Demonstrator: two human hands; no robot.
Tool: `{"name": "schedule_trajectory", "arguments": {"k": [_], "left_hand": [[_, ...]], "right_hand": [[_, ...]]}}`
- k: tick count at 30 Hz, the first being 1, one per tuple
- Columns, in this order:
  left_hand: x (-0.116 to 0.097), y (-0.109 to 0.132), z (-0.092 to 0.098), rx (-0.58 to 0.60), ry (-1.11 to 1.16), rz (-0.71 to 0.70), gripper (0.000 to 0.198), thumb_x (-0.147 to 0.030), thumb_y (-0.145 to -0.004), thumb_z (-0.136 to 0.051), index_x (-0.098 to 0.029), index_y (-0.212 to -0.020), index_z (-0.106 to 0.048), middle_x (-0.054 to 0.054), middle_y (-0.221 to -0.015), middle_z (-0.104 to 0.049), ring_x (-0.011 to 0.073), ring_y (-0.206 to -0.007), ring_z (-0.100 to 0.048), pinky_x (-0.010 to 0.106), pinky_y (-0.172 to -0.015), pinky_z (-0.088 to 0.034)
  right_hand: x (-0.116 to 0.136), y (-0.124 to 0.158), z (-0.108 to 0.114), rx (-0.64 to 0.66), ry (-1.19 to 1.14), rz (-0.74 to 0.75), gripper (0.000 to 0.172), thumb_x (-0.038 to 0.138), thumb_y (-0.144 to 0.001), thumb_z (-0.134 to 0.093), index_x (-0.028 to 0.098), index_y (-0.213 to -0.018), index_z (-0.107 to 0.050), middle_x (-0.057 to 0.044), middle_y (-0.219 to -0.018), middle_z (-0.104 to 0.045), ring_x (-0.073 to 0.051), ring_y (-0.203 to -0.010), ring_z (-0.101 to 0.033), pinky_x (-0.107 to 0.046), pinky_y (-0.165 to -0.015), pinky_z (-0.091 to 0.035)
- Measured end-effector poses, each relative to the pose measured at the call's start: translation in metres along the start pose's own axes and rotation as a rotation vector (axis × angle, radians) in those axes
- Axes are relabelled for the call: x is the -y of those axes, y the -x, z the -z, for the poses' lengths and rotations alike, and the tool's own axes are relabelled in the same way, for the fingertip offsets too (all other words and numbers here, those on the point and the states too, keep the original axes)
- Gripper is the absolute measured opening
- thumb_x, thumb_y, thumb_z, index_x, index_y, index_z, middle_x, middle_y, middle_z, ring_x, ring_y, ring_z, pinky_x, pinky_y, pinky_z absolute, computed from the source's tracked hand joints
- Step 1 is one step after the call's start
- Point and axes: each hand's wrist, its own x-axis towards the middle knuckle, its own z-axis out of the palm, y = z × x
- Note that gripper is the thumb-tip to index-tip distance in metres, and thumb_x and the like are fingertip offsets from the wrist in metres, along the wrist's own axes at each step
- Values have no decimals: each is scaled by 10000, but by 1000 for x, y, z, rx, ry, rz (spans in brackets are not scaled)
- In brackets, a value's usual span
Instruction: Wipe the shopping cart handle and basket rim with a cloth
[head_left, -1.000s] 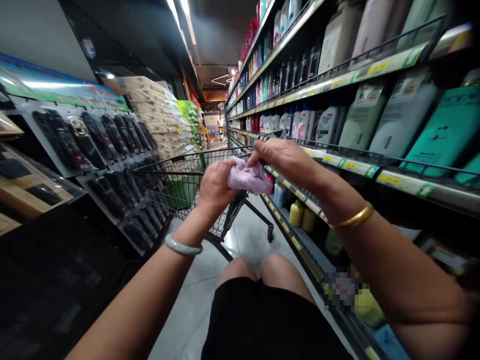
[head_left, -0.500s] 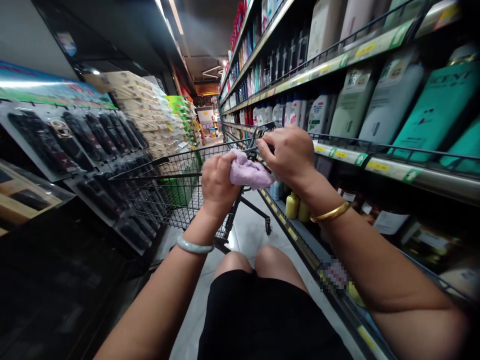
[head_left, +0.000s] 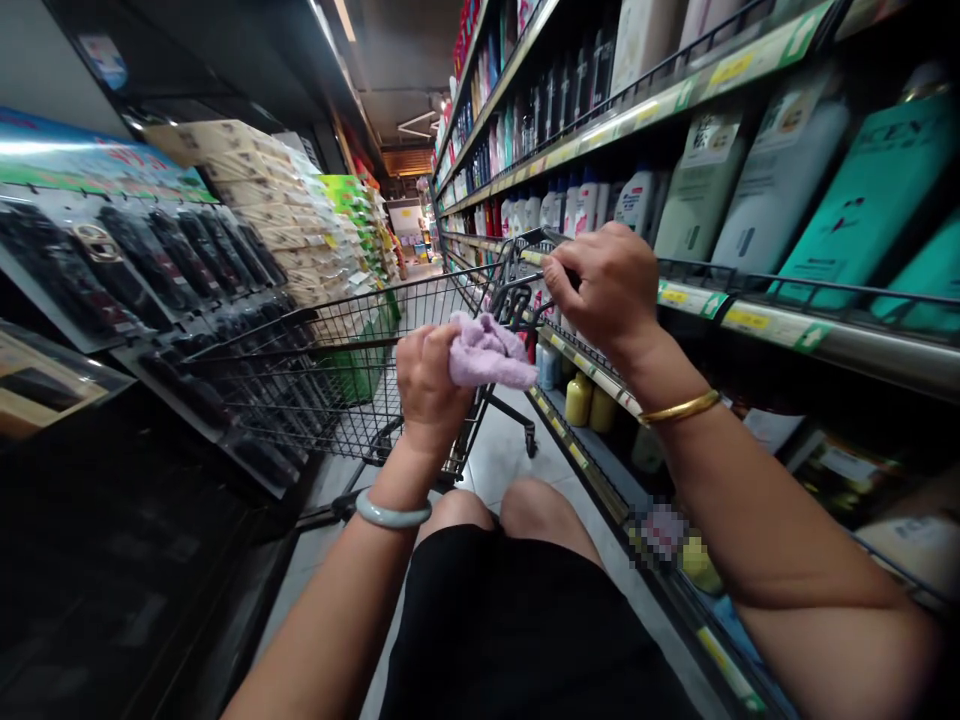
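My left hand (head_left: 431, 385) is closed around a crumpled light-purple cloth (head_left: 491, 352), which bulges out on its right side. The cloth is in front of the handle end of a black wire shopping cart (head_left: 360, 350); whether it touches the frame I cannot tell. To the right and a little higher, my right hand (head_left: 604, 285) is curled into a grip at the cart's dark handle (head_left: 540, 238). Its fingers hide most of that part. A pale bangle (head_left: 391, 512) circles my left wrist, a gold one (head_left: 682, 408) my right.
Shelves of bottles (head_left: 847, 200) line the right side, their price-tag rail (head_left: 772, 325) close to my right arm. Packaged dark goods (head_left: 150, 260) hang on the left, with stacked boxes (head_left: 255, 190) behind. My knees (head_left: 525, 500) are below, over the tiled floor.
My right hand has moved right and slightly up, widening the gap to my left hand. My left hand and the cloth have shifted slightly left and down. More of the cart's handle end shows.
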Motion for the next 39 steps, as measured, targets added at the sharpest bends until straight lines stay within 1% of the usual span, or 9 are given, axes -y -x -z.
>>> {"name": "schedule_trajectory", "arguments": {"k": [3,10,14,17,20,25,29,34,39], "left_hand": [[-8,7,-10,44,10,78,377,-278,-873,-695,-217,-1241,-639,118,-1180,-671,280,-1124,-585,423,-1039,-456],[0,91,-12,51,1,247,324,-162,-824,-656,-200,-1146,-655,108,-1019,-691,282,-943,-593,405,-868,-481],[-8,65,-12,69,31,230,336,-189,-833,-695,-226,-1165,-658,91,-1097,-701,272,-1038,-602,402,-960,-471],[-17,46,-18,78,30,241,378,-205,-844,-703,-229,-1218,-658,109,-1189,-674,281,-1131,-581,418,-1037,-447],[-18,65,-22,119,21,272,389,-174,-833,-680,-229,-1218,-663,121,-1204,-666,293,-1136,-581,438,-1042,-449],[-10,116,-14,130,4,341,336,-120,-788,-648,-212,-1110,-669,106,-1034,-689,285,-960,-603,416,-888,-490],[-13,90,-3,110,23,339,336,-146,-800,-662,-230,-1125,-652,82,-1080,-696,266,-1029,-613,402,-944,-482],[-18,44,-1,-83,31,291,322,-233,-843,-675,-218,-1161,-626,95,-1155,-680,264,-1095,-605,408,-1012,-465],[-13,90,-11,67,18,487,407,-166,-766,-711,-232,-1161,-636,99,-1153,-684,285,-1096,-617,415,-996,-488]], "right_hand": [[-9,2,0,-6,15,-3,453,440,-1064,-367,200,-960,-736,-118,-929,-712,-286,-968,-590,-476,-966,-415],[-29,5,5,-59,44,1,462,439,-1054,-362,201,-881,-718,-120,-874,-721,-280,-952,-589,-471,-938,-404],[-2,5,11,-111,83,-6,464,440,-1065,-381,181,-939,-745,-168,-1043,-737,-326,-1122,-556,-531,-1015,-355],[28,8,4,-20,86,25,453,427,-1068,-396,174,-1010,-768,-147,-1085,-723,-325,-1133,-563,-558,-1048,-348],[42,16,-9,59,101,67,452,436,-1062,-428,183,-957,-788,-129,-1061,-708,-315,-1131,-561,-576,-1100,-324],[33,24,-22,26,45,53,422,414,-1050,-458,218,-863,-781,-107,-1022,-683,-322,-1141,-547,-633,-1103,-302],[28,25,-24,-15,-14,5,414,421,-1037,-477,215,-832,-771,-120,-1017,-678,-350,-1162,-537,-672,-1089,-299],[28,27,-22,-13,-49,5,379,413,-1026,-499,209,-848,-765,-136,-1039,-673,-372,-1175,-528,-689,-1083,-301],[29,27,-21,17,-50,-20,312,380,-1001,-539,224,-865,-773,-133,-1063,-668,-370,-1182,-527,-686,-1095,-301]]}}
